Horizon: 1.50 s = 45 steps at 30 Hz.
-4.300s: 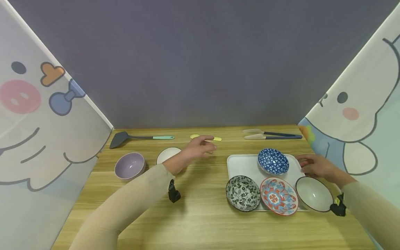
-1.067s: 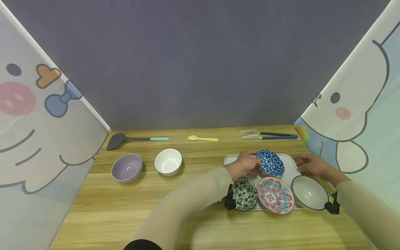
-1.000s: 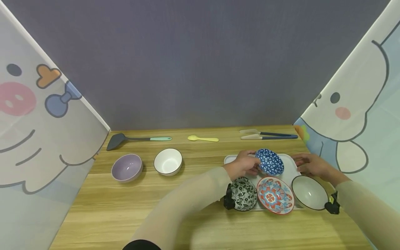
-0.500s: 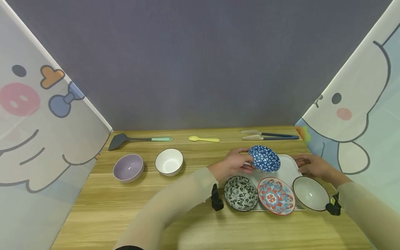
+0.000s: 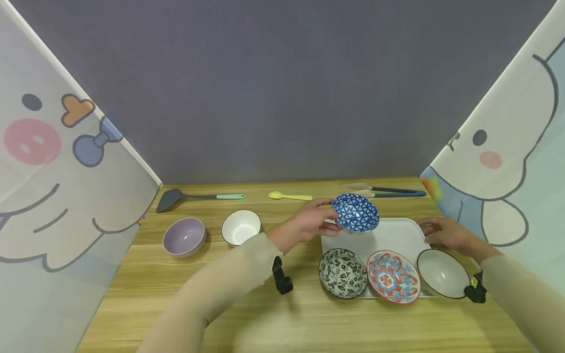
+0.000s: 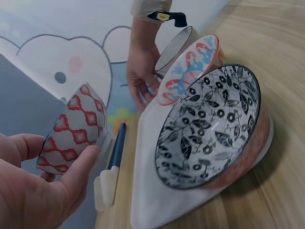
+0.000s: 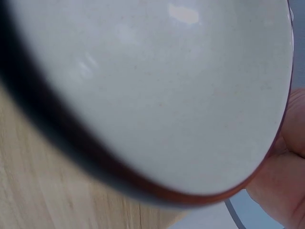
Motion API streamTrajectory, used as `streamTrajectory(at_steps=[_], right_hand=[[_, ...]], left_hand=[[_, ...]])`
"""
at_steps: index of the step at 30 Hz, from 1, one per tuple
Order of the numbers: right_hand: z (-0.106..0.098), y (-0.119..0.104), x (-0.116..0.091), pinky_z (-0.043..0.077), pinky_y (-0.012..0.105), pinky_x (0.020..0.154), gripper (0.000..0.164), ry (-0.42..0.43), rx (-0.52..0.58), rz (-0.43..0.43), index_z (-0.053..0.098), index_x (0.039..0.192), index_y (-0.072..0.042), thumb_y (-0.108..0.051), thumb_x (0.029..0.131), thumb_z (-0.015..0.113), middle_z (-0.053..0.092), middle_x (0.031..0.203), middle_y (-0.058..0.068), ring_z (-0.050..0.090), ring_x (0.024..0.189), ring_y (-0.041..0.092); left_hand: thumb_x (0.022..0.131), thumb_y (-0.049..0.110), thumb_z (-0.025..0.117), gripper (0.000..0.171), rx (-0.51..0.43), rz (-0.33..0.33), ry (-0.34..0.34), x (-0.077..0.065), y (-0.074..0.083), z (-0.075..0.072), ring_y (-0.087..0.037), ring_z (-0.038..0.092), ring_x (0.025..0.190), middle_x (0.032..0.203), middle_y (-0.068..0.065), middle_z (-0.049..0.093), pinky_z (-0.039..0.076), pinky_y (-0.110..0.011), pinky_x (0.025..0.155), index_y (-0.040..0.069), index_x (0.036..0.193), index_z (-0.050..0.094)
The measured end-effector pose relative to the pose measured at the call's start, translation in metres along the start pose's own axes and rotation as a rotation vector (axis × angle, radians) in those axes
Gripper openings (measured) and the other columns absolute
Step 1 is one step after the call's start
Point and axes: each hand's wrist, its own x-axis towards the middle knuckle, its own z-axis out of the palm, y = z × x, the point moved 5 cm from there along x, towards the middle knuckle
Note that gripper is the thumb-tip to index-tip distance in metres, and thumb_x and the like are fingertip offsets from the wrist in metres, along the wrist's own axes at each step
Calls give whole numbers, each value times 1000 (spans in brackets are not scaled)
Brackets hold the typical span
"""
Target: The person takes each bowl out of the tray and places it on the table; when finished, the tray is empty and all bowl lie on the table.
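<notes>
My left hand pinches the rim of a small bowl, with blue and white triangles inside. The left wrist view shows this bowl's outside, white with a red lattice. It hangs tilted above the back left of a white tray. My right hand rests at the tray's right edge with loosely bent fingers, behind a white dark-rimmed bowl. A black floral bowl and a red and blue patterned bowl lean along the tray's front. That white bowl fills most of the right wrist view.
A purple bowl and a smaller white bowl stand on the left of the wooden table. Along the back lie a spatula, a yellow spoon and blue-handled tongs. A grey wall closes off the back.
My left hand came over from the left and took hold of the blue-patterned bowl on the tray. It has lifted the bowl and moved it left. The right hand has stayed at the tray's edge.
</notes>
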Motion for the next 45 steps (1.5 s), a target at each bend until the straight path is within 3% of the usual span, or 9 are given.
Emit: streamTrajectory(at_steps=[10, 15, 26, 34, 45], right_hand=[[0, 1, 1, 61, 30, 62, 64, 3, 6, -15, 38, 148, 14, 1, 93, 68, 61, 117, 27, 64, 80, 16], [0, 4, 3, 62, 30, 66, 63, 6, 15, -39, 39, 147, 15, 2, 92, 68, 61, 116, 27, 64, 84, 15], [0, 6, 3, 64, 31, 68, 64, 10, 11, -26, 40, 147, 14, 1, 92, 69, 61, 118, 28, 66, 86, 14], [0, 6, 4, 63, 30, 66, 64, 10, 25, -27, 38, 147, 15, 3, 92, 68, 62, 115, 26, 66, 84, 14], [1, 0, 1, 64, 31, 69, 65, 5, 26, -35, 38, 147, 16, 2, 91, 69, 61, 117, 29, 66, 87, 14]], left_hand=[[96, 2, 63, 67, -50, 23, 57, -23, 3, -42, -35, 73, 98, 123, -25, 63, 63, -46, 93, 14, 158, 39], [96, 0, 62, 67, -55, 25, 102, -31, -2, -65, -32, 73, 94, 131, -27, 58, 59, -50, 100, 11, 158, 37], [96, -5, 56, 66, -18, 19, 222, -42, -19, -103, -28, 69, 87, 131, -31, 55, 64, -44, 90, 6, 158, 34], [92, -10, 55, 70, 3, 32, 263, -45, -32, -114, -27, 70, 83, 133, -35, 55, 66, -42, 86, 1, 157, 32], [94, -7, 57, 67, -7, 23, 277, -39, -54, -114, -22, 71, 77, 127, -35, 61, 67, -40, 81, 2, 156, 34]])
